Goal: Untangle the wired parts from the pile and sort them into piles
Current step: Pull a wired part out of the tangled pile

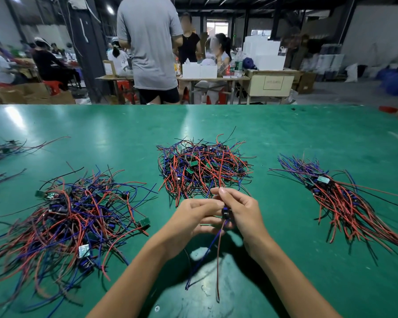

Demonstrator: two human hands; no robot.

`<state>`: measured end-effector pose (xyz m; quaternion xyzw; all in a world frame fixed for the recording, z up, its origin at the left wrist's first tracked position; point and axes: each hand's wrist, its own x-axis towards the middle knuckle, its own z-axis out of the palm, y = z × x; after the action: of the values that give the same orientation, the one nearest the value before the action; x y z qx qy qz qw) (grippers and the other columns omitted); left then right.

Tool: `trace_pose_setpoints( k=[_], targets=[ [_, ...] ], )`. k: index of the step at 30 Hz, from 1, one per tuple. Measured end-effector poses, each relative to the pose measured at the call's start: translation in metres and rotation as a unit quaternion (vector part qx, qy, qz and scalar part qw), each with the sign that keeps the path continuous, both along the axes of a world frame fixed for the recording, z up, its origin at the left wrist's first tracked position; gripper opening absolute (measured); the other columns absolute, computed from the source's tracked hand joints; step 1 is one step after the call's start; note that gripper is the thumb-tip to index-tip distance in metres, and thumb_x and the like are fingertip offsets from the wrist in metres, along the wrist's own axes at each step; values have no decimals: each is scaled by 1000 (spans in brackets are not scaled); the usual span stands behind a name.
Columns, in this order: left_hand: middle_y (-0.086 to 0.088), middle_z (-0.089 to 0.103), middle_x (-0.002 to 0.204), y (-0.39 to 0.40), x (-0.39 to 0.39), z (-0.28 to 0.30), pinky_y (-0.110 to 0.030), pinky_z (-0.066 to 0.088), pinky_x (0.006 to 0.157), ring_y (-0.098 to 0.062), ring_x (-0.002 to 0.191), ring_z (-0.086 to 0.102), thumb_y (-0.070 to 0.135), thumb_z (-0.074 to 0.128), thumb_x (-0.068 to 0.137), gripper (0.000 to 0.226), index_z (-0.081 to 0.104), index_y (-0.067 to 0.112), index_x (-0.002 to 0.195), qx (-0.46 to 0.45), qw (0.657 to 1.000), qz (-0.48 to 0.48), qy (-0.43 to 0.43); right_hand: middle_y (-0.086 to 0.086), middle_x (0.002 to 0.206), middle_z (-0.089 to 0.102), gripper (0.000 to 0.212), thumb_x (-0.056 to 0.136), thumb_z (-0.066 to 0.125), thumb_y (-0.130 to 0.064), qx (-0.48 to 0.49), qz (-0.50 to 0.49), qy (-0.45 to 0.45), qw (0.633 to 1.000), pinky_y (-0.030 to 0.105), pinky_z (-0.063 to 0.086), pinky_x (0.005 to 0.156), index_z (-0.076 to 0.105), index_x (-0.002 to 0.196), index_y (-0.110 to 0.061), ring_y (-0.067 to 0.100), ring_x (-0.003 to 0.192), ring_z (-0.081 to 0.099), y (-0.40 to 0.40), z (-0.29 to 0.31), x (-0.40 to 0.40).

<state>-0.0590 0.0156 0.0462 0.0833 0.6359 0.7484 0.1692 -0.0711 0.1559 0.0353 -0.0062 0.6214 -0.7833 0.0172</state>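
On the green table (274,134), both hands, left (193,216) and right (241,214), pinch one wired part (226,213) just short of the tangle (205,166), its leads hanging below the grip; better to draw them straight before laying it with the combed pile (340,193) rightward.

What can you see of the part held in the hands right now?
The part is a small black block with a blue wire and a red wire hanging from it toward the near table edge, their loose ends free above the green mat. It sits between both hands: the right hand pinches it, and the left hand holds it from the other side. It is apart from all the piles.
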Motion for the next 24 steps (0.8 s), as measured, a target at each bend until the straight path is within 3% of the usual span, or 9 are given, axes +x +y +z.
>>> trace_pose_setpoints(
  k=[4, 9, 14, 18, 21, 24],
  targets=[
    [-18, 76, 98, 1, 1, -3, -30, 61, 72, -28, 83, 75, 23, 67, 95, 22, 77, 5, 103, -22, 999, 31, 27, 11, 83, 76, 20, 99, 62, -25, -19, 11, -20, 1000, 28, 54, 44, 81, 92, -19, 20, 57, 66, -5, -1, 2],
    [-15, 75, 85, 3, 2, -1, -28, 58, 55, -27, 68, 74, 6, 63, 95, 13, 76, 4, 93, -9, 998, 69, 4, 12, 84, 76, 26, 99, 60, -26, -47, 44, -61, 996, 22, 49, 42, 80, 97, -9, 18, 53, 64, -6, -1, 2],
    [-8, 75, 76, 3, 2, -3, -23, 51, 46, -11, 51, 62, 8, 68, 91, 13, 78, 2, 88, -52, 989, 135, 9, 11, 85, 76, 25, 100, 58, -15, -43, 57, -22, 997, 28, 57, 52, 81, 92, -12, 18, 66, 68, -10, -4, 4],
    [-11, 67, 69, 5, 0, -4, -23, 47, 45, -13, 52, 53, 6, 67, 89, 20, 74, -1, 72, -94, 982, 157, 48, 10, 89, 78, 25, 98, 57, -5, 28, -9, 28, 999, 37, 59, 74, 80, 89, -10, 17, 77, 69, -16, -8, 2],
    [-23, 68, 75, 3, -3, -3, -26, 44, 49, -21, 62, 53, -1, 66, 84, 29, 68, 12, 57, -124, 977, 142, 96, 18, 86, 76, 28, 96, 55, -3, 3, -30, 7, 1000, 36, 57, 65, 80, 85, -7, 22, 73, 65, -19, -8, 3],
    [-11, 65, 64, -3, -7, -2, -25, 43, 50, -22, 59, 53, 3, 68, 79, 32, 63, 19, 52, -155, 974, 115, 121, 24, 92, 75, 26, 97, 54, -8, -39, -29, -43, 998, 30, 55, 57, 79, 93, -5, 26, 70, 66, -21, -8, 2]
  ],
)
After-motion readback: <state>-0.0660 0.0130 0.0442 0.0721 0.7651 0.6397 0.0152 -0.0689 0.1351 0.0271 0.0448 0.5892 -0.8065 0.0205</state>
